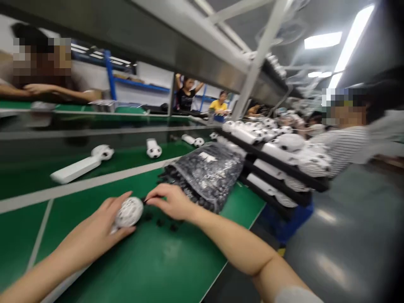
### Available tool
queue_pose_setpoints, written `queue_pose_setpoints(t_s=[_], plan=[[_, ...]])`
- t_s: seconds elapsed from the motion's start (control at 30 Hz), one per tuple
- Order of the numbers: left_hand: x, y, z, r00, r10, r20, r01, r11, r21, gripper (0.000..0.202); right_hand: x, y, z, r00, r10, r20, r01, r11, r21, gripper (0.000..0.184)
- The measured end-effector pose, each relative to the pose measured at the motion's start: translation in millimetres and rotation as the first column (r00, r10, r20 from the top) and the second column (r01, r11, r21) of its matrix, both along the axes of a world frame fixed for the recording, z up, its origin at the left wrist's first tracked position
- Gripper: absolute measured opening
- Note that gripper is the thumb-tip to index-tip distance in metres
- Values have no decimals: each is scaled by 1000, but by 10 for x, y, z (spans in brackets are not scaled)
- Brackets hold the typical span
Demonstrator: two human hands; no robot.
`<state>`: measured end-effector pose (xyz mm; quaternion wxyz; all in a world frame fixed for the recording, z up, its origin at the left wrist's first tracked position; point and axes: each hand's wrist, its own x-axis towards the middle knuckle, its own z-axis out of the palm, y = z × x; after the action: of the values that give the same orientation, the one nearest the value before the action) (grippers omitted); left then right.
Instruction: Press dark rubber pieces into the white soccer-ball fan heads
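My left hand [96, 227] is wrapped round a white plastic piece with a round, openwork ball-shaped head [130, 211]. A long white handle appears to run from it under my forearm towards the lower left. At the right edge of the ball, my right hand [172, 203] pinches a tiny black part [145, 201] between thumb and forefinger; whether it touches the ball is blurred. Several small black pieces [160, 222] lie on the green bench top [170, 269] below my right hand. Just beyond that hand is a clear plastic bag [211, 170] full of black pieces.
White pieces with football-patterned heads [82, 164] lie on a green strip beyond a pale rail [31, 198]. To the right, black trays [284, 168] hold stacks of them. A person in a striped top [349, 147] is at right; another person's hands [41, 89] rest across the line.
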<state>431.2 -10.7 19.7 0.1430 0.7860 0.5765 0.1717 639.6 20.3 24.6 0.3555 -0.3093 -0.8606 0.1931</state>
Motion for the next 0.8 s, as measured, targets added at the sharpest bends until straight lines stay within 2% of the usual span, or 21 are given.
queue_pose_setpoints(t_s=[0.07,0.13,0.27,0.47,0.53,0.63,0.67,0.8], plan=[[-105,-108,-18,999,-2,-38,-2,993,-122,71,8,-9,4,1000,20,-22,-21,1000,-7,9],[-115,-117,1,1000,-18,-18,15,989,-145,74,5,-35,2,999,51,1,-51,999,5,7],[-48,-102,57,999,-18,30,22,991,-130,73,-34,-139,-1,991,101,88,-104,994,37,8],[18,-187,101,999,-48,-9,47,992,-118,71,-153,-248,-45,979,117,164,-136,985,104,6],[20,-192,103,999,-46,-18,44,993,-108,70,-181,-258,-66,984,95,149,-112,987,113,5],[12,-188,106,999,-46,-23,43,994,-99,64,-196,-245,-90,997,59,58,-62,997,51,3],[9,-187,108,999,-44,-24,42,994,-98,63,-195,-235,-99,998,50,29,-50,998,23,8],[7,-182,116,999,-39,-25,37,996,-85,62,-178,-191,-145,998,54,21,-50,990,-131,46]])
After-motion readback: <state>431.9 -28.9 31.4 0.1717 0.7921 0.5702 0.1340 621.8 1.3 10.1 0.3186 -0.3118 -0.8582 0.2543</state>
